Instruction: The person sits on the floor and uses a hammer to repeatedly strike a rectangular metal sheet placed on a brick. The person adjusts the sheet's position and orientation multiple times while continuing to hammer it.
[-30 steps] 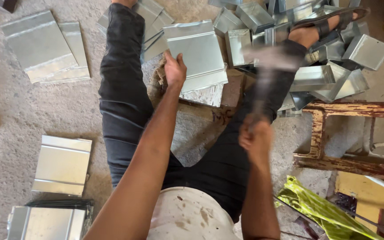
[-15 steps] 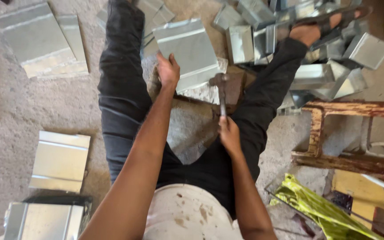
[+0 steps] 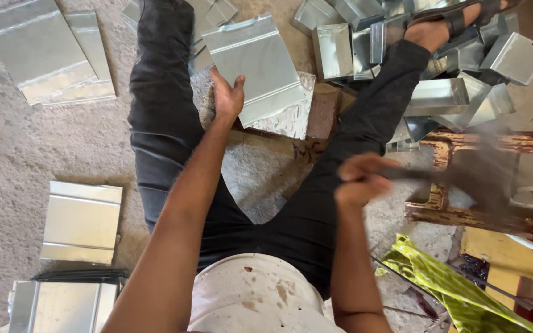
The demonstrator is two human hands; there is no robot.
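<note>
Seen from above: rough grey concrete floor (image 3: 7,142), strewn with galvanised metal pieces. Black-trousered legs (image 3: 161,111) spread wide across it, sandalled foot (image 3: 445,24) at top right. Heap of folded sheet-metal boxes (image 3: 439,95) around that foot. Worn red-painted wooden stool (image 3: 495,216) at right, yellow-green plastic wrapper (image 3: 451,290) below it. Flat ribbed sheets at left: two at top left (image 3: 38,46), one at mid left (image 3: 81,222), a stack at bottom left (image 3: 63,305). Between the legs, a ribbed galvanised sheet (image 3: 260,65), tilted, resting on a speckled block (image 3: 288,117). Left hand (image 3: 226,95) on the sheet's lower left edge, grip pressed around that edge. Right hand (image 3: 356,182) raised near the right knee, grip wrapped tight on a hammer handle (image 3: 414,174), hammer head (image 3: 482,179) motion-blurred over the stool.
</note>
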